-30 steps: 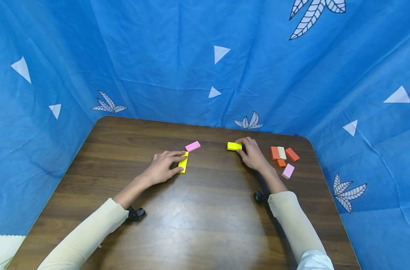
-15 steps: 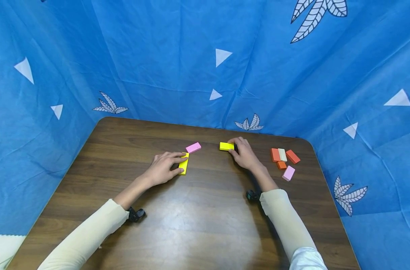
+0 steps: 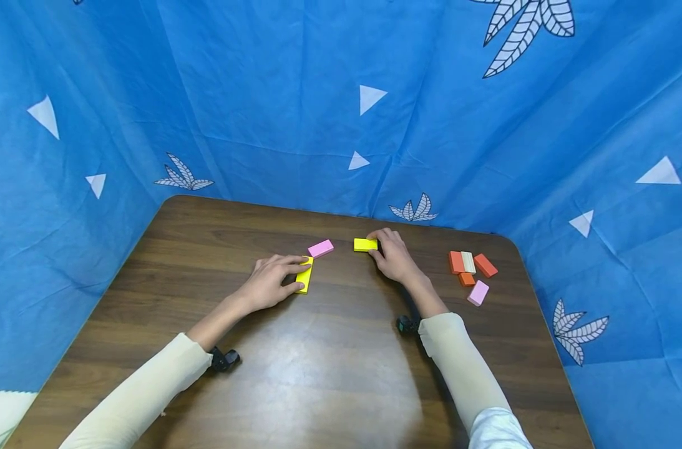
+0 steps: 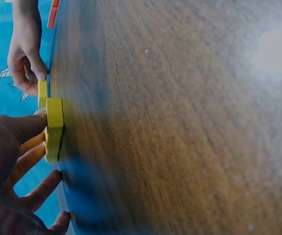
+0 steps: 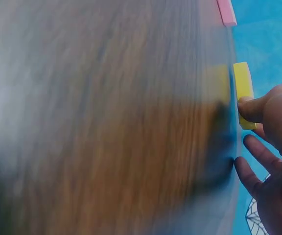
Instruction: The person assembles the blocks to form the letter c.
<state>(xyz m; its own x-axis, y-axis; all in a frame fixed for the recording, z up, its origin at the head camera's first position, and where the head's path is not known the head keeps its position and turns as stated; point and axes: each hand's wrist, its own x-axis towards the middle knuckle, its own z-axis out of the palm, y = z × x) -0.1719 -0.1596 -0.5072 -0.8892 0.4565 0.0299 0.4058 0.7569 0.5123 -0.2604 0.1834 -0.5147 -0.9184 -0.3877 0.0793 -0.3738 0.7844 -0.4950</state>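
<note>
My left hand (image 3: 270, 280) pinches a yellow block (image 3: 304, 275) between thumb and fingers, long side pointing away from me on the table. Just beyond its far end lies a pink block (image 3: 321, 248). To the right, my right hand (image 3: 394, 254) grips the right end of a second yellow block (image 3: 365, 245), which lies crosswise. In the right wrist view, the thumb presses the near face of that yellow block (image 5: 244, 95), above its reflection in the tabletop. The left wrist view has the left hand's yellow block (image 4: 54, 129) close up, its thumb against one side.
At the right of the wooden table (image 3: 318, 362) lie an orange-red block (image 3: 457, 262), a cream block (image 3: 468, 262), another orange-red block (image 3: 485, 265), a small orange block (image 3: 467, 279) and a pink block (image 3: 478, 293). A blue curtain (image 3: 251, 112) hangs around the table's back and sides.
My right hand has slid left with its yellow block, nearer to the pink block. The left hand and its yellow block have stayed in place.
</note>
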